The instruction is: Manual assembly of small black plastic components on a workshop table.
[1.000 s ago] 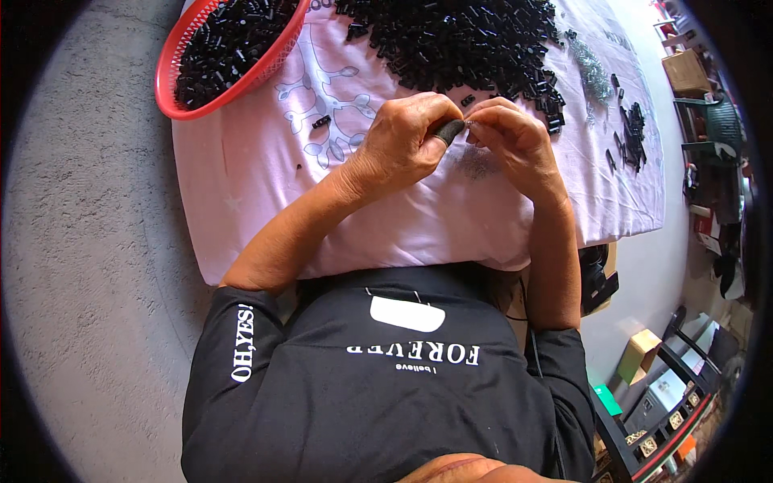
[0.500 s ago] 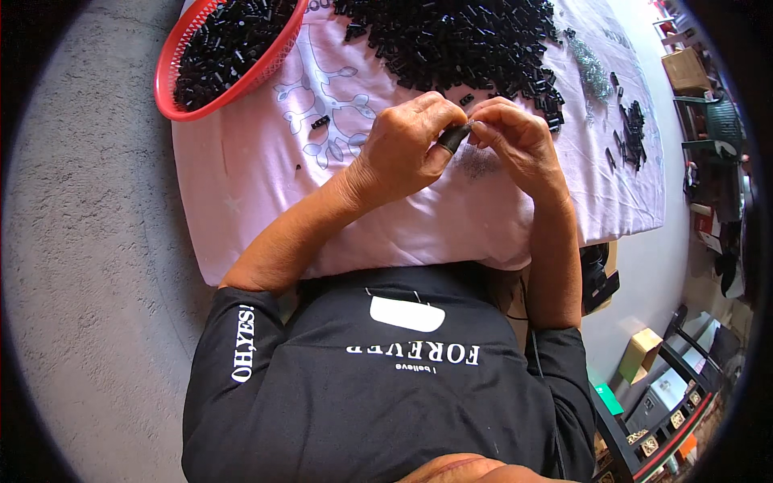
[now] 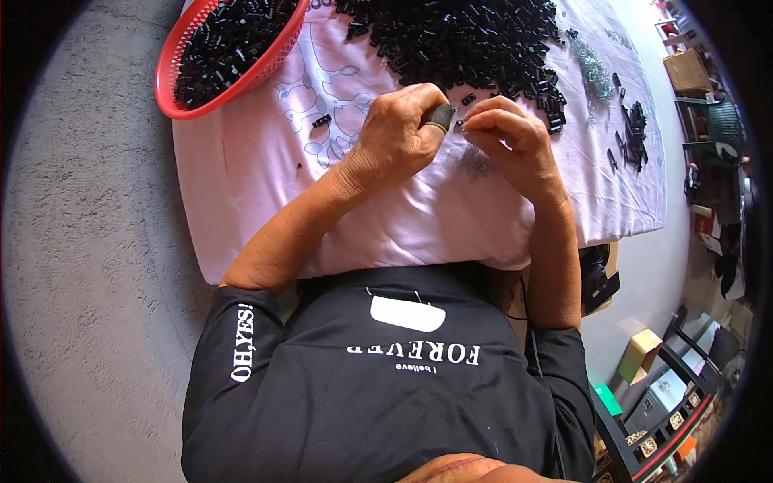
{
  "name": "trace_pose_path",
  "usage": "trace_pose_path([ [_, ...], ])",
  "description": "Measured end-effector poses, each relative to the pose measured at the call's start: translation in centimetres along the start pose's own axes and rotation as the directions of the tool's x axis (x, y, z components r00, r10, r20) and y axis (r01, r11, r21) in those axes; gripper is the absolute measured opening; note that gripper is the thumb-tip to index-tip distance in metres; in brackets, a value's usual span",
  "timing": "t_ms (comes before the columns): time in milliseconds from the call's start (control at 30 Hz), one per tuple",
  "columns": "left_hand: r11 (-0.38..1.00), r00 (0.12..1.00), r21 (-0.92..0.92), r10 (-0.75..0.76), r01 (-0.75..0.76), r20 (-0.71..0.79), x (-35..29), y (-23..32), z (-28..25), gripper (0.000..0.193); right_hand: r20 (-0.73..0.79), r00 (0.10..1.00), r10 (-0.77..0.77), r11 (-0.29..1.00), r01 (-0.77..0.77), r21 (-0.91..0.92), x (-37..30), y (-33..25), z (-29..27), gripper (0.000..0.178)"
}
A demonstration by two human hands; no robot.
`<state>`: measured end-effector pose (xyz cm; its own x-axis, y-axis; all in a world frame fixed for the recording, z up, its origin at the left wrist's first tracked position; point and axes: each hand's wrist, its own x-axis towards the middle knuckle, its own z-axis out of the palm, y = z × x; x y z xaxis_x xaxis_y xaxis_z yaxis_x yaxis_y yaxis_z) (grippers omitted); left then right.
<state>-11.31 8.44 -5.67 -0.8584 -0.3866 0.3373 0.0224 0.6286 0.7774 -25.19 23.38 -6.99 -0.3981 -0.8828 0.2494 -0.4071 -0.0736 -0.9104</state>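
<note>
My left hand is closed in a pinch over the cloth, a dark cover on its thumb. A tiny bit shows at its fingertips, too small to name. My right hand is just to the right, thumb and forefinger drawn together, with a small dark speck by the tips. A narrow gap separates the two hands. Beneath the right fingers lies a patch of tiny grey metal bits. Beyond both hands spreads a large heap of small black plastic pieces, with one loose black piece near the fingertips.
A red plastic basket full of black pieces stands at the far left. On the pink cloth lie a single black piece, a silvery heap of small metal parts and a smaller group of black pieces at the right.
My hands were touching at the fingertips and have come apart. The left one has moved slightly left and turned, and the right fingers have loosened a little.
</note>
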Motion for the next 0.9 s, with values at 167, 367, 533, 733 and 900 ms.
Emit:
trace_pose_path([
  [167, 0.999, 1.000, -0.025, -0.028, 0.028, 0.008, 0.1, -0.4, -0.1, 0.007, 0.035, 0.999, -0.039, 0.982, 0.044, -0.185, -0.1, 0.1, -0.1, 0.017],
  [367, 0.999, 0.998, -0.033, -0.031, 0.033, 0.048, 0.1, -0.8, -0.5, 0.009, -0.032, 0.999, -0.002, 1.000, 0.002, -0.004, 0.1, 0.2, -0.4, 0.015],
  [533, 0.995, 0.997, -0.102, -0.003, 0.011, 0.082, 0.1, -1.0, -0.5, 0.014, -0.028, 0.972, 0.234, 0.852, -0.191, 0.487, -0.3, 0.7, -1.0, 0.016],
  [733, 0.988, 0.994, -0.142, 0.078, -0.066, 0.082, 0.1, -0.5, -0.3, 0.023, 0.012, 0.964, 0.264, 0.837, -0.236, 0.494, -0.2, 0.7, -1.3, 0.014],
  [900, 0.982, 0.991, -0.155, 0.117, -0.106, 0.070, 0.0, -0.2, 0.0, 0.023, 0.042, 0.959, 0.280, 0.811, -0.260, 0.524, -0.4, 1.0, -1.6, 0.015],
])
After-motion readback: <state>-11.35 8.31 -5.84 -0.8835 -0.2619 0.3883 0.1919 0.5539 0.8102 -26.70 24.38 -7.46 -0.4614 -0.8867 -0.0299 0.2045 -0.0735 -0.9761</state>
